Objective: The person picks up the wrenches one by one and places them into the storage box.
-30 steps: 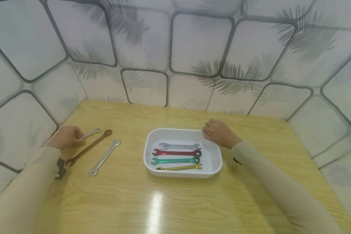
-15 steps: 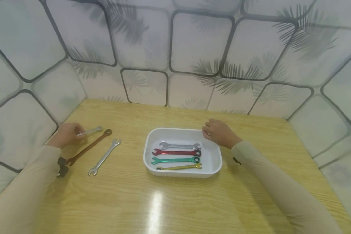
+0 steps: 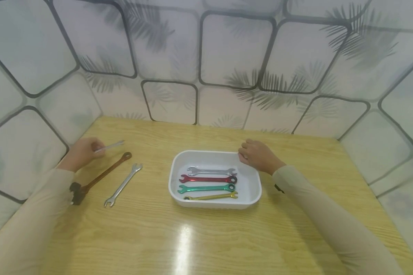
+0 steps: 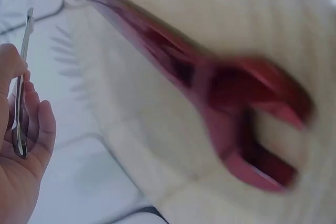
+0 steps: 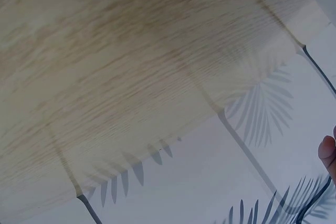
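In the head view my left hand pinches a small silver wrench above the table's left side. The left wrist view shows this wrench between thumb and fingers. Below it lies a copper-brown combination wrench, large and reddish in the left wrist view. To its right a silver double open-end wrench lies slanted. My right hand, fingers curled, grips the back right rim of a white tray. Inside lie a silver wrench, a red one, a green one and a yellow one.
The wooden table meets a patterned wall covering at the back and on both sides. A bright reflection lies on the tabletop in front of the tray.
My left hand has lifted the small silver wrench from beside the brown one, moving it slightly up and away. The right hand, tray and other wrenches stay put.
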{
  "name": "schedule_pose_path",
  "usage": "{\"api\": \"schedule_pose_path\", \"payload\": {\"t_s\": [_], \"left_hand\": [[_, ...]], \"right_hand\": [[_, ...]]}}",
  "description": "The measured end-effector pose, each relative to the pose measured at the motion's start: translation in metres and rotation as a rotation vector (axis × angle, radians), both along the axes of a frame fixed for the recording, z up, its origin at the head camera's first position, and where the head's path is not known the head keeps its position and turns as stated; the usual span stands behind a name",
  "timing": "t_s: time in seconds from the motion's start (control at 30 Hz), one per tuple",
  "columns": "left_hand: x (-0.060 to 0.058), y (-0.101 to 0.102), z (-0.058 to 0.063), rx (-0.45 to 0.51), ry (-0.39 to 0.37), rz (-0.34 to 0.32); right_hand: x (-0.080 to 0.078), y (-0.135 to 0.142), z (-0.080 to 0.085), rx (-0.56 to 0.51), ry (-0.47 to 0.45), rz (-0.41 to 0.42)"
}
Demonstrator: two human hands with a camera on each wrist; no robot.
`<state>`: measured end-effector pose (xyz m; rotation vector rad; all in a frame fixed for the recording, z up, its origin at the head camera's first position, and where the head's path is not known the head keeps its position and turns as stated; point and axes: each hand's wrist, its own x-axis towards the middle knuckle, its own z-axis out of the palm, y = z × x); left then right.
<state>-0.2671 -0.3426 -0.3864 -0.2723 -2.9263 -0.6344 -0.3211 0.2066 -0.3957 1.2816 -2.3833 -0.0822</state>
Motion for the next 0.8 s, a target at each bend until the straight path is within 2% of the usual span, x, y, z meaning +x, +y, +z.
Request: {"api": "schedule_pose_path", "payload": {"t_s": [0.13,0.3,0.57,0.67,0.8], "left_hand": [[-0.005,0.016,0.006,0.0,0.051,-0.013],[-0.008,0.048,0.021,0.046,0.017,-0.046],[-0.006,0.114,0.049,0.115,-0.03,-0.124],[-0.006,0.137,0.054,0.146,-0.049,-0.161],[-0.007,0.165,0.06,0.165,-0.034,-0.232]], "right_hand": [[0.001,-0.001,0.0,0.006,0.005,-0.003],[0.001,-0.001,0.0,0.009,0.009,-0.002],[0.001,-0.001,0.001,0.015,0.012,-0.014],[0.002,-0.001,0.001,0.021,0.018,-0.017],[0.002,-0.001,0.002,0.036,0.026,-0.031]]}}
